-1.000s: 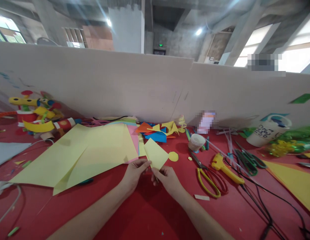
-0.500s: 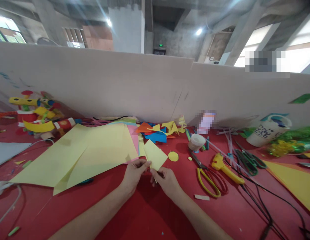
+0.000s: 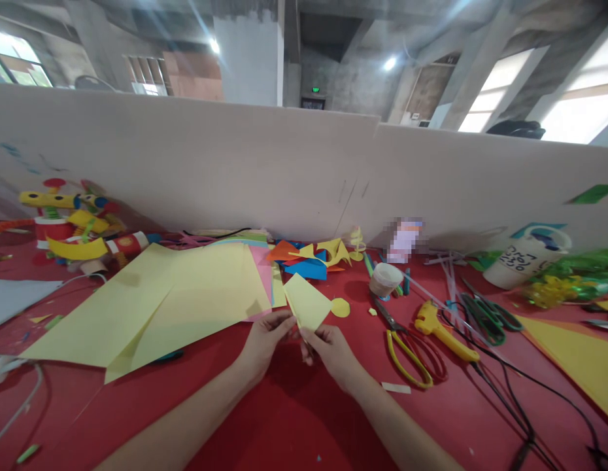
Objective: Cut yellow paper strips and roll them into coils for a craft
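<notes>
A small square of yellow paper (image 3: 306,301) stands tilted above the red table (image 3: 284,418). My left hand (image 3: 265,340) pinches its near corner from the left. My right hand (image 3: 331,350) pinches the same corner from the right, fingers pressed together. A small yellow paper disc (image 3: 340,307) lies just right of the square. Large pale yellow sheets (image 3: 161,301) lie flat to the left of my hands.
Yellow-handled scissors (image 3: 405,347), a yellow glue gun (image 3: 444,330), green scissors (image 3: 483,317) and black cables lie to the right. A tape roll (image 3: 385,278), coloured paper scraps (image 3: 308,258) and a white jar (image 3: 522,258) sit near the partition wall. A paper-cup craft (image 3: 68,226) stands far left.
The yellow square has turned a little between my fingers. Both hands stay in nearly the same place.
</notes>
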Tool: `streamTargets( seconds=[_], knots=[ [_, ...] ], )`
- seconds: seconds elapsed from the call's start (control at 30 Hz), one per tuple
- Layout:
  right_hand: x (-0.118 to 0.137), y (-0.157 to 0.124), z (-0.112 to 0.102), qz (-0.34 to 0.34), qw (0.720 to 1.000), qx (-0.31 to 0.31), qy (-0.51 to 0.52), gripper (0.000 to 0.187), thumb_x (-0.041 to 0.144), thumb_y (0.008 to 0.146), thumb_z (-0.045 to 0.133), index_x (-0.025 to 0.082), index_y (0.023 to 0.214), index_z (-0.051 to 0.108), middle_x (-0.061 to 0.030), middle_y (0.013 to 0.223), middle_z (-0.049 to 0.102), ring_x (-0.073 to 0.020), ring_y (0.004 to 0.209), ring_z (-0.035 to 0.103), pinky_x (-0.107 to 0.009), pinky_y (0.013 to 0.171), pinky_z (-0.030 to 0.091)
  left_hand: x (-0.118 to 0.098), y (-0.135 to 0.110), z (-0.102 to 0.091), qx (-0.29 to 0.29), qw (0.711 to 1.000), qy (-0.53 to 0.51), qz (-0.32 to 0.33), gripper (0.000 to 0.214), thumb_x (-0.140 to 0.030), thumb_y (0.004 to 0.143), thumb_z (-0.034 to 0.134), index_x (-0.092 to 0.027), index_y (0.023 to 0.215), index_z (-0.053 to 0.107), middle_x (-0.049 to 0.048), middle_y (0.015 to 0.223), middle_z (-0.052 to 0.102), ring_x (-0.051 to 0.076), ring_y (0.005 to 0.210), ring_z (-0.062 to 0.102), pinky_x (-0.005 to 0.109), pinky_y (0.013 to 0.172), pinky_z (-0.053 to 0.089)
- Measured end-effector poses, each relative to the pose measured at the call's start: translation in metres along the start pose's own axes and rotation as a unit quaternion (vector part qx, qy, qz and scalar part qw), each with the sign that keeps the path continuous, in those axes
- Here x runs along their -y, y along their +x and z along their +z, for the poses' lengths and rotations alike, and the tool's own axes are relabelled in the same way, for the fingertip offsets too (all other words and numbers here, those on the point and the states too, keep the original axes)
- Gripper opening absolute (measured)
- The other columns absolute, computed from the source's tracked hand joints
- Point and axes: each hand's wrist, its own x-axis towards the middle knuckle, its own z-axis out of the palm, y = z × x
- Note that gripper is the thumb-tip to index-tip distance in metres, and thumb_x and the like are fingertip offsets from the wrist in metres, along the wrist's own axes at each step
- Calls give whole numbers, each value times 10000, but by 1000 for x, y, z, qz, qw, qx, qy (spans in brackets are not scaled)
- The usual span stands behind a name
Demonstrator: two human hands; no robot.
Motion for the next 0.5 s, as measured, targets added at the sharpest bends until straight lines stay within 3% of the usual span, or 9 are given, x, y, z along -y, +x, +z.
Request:
streamTargets(
  seconds=[0.1, 0.2, 0.33, 0.5],
  knots=[
    [1, -1, -1, 13, 1000, 14, 24, 412, 524, 701, 571, 118, 692, 641, 35, 458, 507, -58, 373, 414, -197, 432, 341, 0, 0, 0, 15, 1000, -13, -19, 233, -359, 689, 650, -127, 679, 644, -20, 511, 514, 86, 497, 427, 204, 510, 351],
    [0, 0, 0, 11, 1000, 11, 15, 431, 541, 694, 566, 116, 655, 630, 29, 451, 515, -58, 363, 419, -194, 422, 341, 1, 1, -1, 12, 999, -10, -28, 226, -357, 683, 656, -133, 671, 638, -24, 514, 500, 83, 500, 414, 196, 509, 341],
    [-4, 1, 3, 2, 999, -23, -23, 451, 568, 661, 574, 133, 544, 564, 2, 447, 549, -90, 386, 485, -205, 428, 378, 5, 3, -4, -5, 1000, 6, -9, 213, -345, 681, 660, -134, 664, 638, -40, 497, 466, 69, 464, 361, 187, 472, 309],
    [-8, 2, 4, -12, 997, -68, -46, 427, 572, 640, 588, 147, 595, 569, -16, 473, 589, -139, 428, 546, -239, 454, 429, 5, 4, -5, -18, 999, 34, -1, 218, -349, 659, 674, -133, 654, 642, -26, 521, 509, 69, 455, 362, 186, 452, 300]
  ],
)
